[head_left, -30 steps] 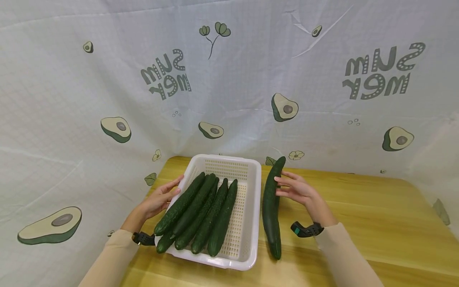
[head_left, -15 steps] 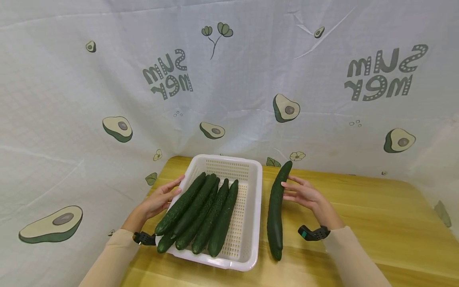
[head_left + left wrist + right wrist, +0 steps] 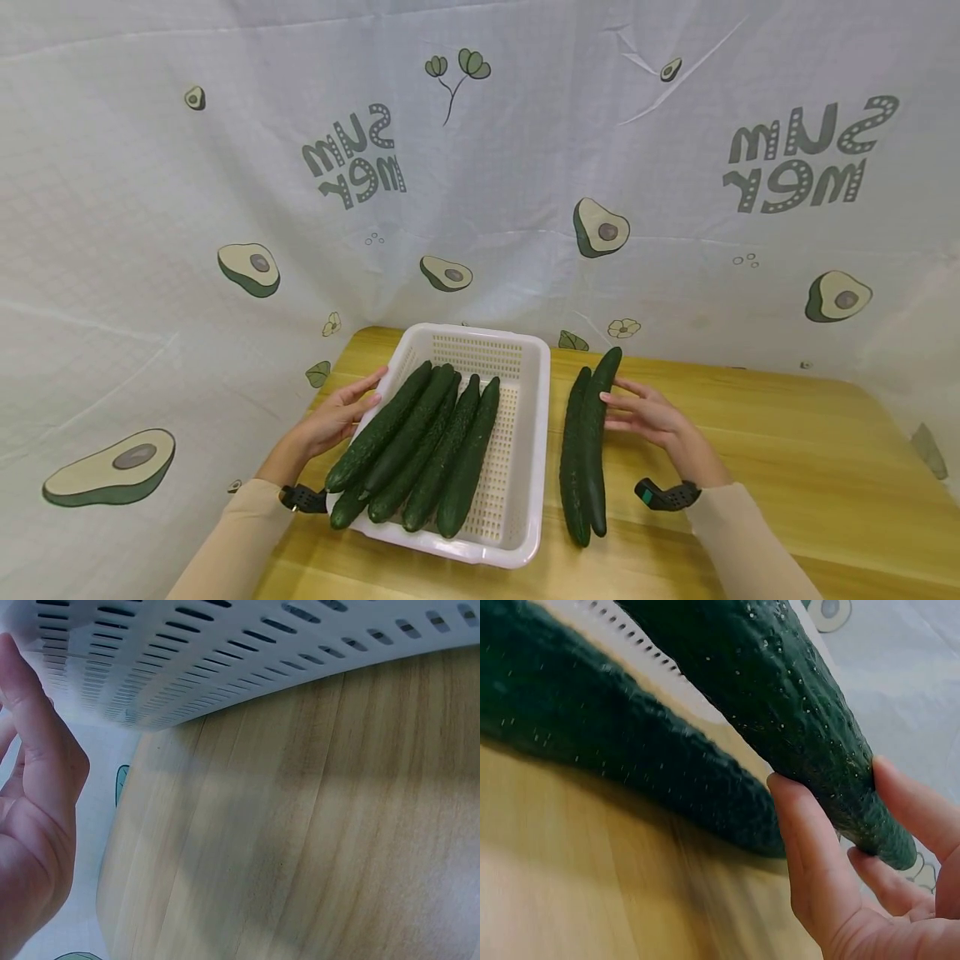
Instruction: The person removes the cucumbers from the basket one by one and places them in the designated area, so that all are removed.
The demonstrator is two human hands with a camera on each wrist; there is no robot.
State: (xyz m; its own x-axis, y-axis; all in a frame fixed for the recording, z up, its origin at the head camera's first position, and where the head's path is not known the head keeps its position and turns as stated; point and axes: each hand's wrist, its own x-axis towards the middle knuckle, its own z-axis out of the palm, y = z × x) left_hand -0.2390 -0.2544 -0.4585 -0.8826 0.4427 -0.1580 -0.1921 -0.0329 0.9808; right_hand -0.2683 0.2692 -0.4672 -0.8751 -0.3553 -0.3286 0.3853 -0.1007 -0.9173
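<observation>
In the head view my right hand (image 3: 647, 415) pinches a long dark green cucumber (image 3: 597, 433) near its far end, between the thumb and fingertips. The right wrist view shows this cucumber (image 3: 795, 697) raised, its tip past the fingertips. A second cucumber (image 3: 607, 712) lies on the table just left of it, between it and the basket. My left hand (image 3: 333, 421) rests with extended fingers against the left side of a white plastic basket (image 3: 542, 433). Several cucumbers (image 3: 468, 458) lie side by side in the basket, at its left, some reaching over the near rim.
The wooden table (image 3: 750, 450) stretches to the right of my right hand. A white cloth (image 3: 510, 167) printed with avocados hangs behind the table and along its left side. Slotted basket wall (image 3: 187, 652) rises beside my left hand.
My right hand has moved right and slightly nearer with its cucumber, uncovering the second cucumber on the table. My left hand and the basket have stayed put.
</observation>
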